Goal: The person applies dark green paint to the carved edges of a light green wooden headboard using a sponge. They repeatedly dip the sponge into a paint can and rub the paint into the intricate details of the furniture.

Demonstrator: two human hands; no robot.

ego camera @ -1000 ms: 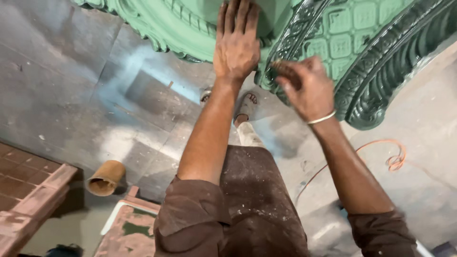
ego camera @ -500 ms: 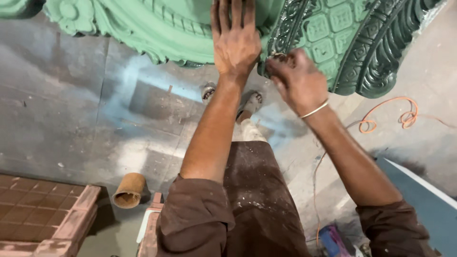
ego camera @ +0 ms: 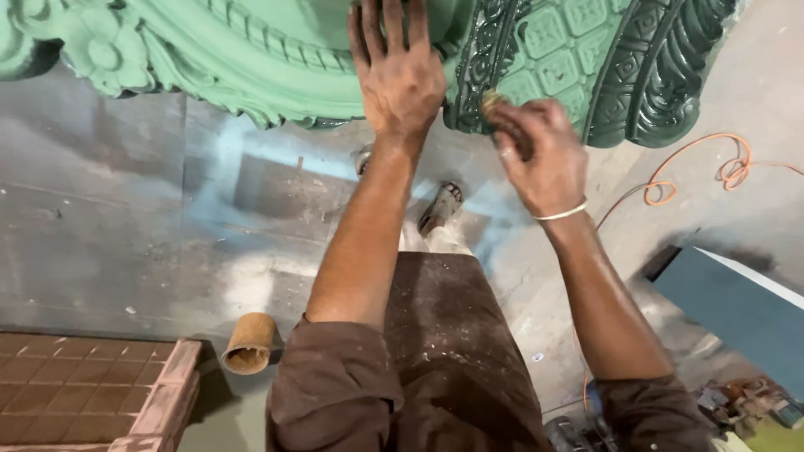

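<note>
Two hands are up against the big carved green panel [ego camera: 251,75] that fills the top of my view. My left hand [ego camera: 400,75] lies flat on its lighter green part, fingers spread and pointing away from me. My right hand [ego camera: 540,151] is curled, its fingertips pinching a small brownish piece [ego camera: 492,100] against the darker green carved rib [ego camera: 477,67] at the panel's lower edge; what the piece is I cannot tell. A pale bangle [ego camera: 563,213] sits on that wrist. Below the arms I see my brown trousers [ego camera: 452,351] and a sandalled foot [ego camera: 440,207] on the grey floor [ego camera: 109,234]. A short brown tube [ego camera: 249,343] lies on the floor beside a reddish moulded slab [ego camera: 92,389] at lower left. An orange cord [ego camera: 712,167] loops across the floor to the right, near a blue-grey board [ego camera: 737,310].
</note>
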